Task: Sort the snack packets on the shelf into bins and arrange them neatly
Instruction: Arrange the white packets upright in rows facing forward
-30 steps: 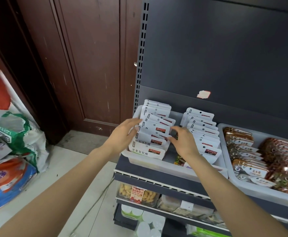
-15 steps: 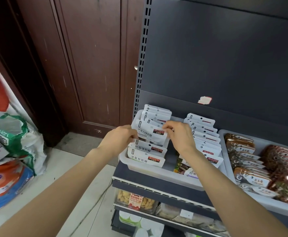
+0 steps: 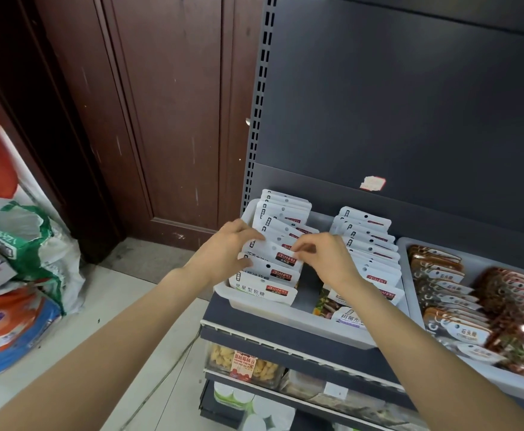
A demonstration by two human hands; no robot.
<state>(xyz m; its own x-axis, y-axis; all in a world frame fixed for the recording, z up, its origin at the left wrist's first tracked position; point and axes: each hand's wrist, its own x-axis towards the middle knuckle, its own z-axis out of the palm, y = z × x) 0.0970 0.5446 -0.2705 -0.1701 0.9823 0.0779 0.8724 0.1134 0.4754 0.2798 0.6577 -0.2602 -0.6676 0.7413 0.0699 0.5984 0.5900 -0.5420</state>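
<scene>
Both hands have moved up the left row in the bin [image 3: 285, 318]: left hand [image 3: 223, 253] and right hand [image 3: 323, 256] now pinch one white packet [image 3: 273, 253] mid-row, so straightening continues.

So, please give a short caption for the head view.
Both hands straighten white snack packets in the left bin.

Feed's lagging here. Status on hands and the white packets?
Left hand and right hand both pinching one white packet in left row. White bin holds two rows. Nothing in the way.
</scene>
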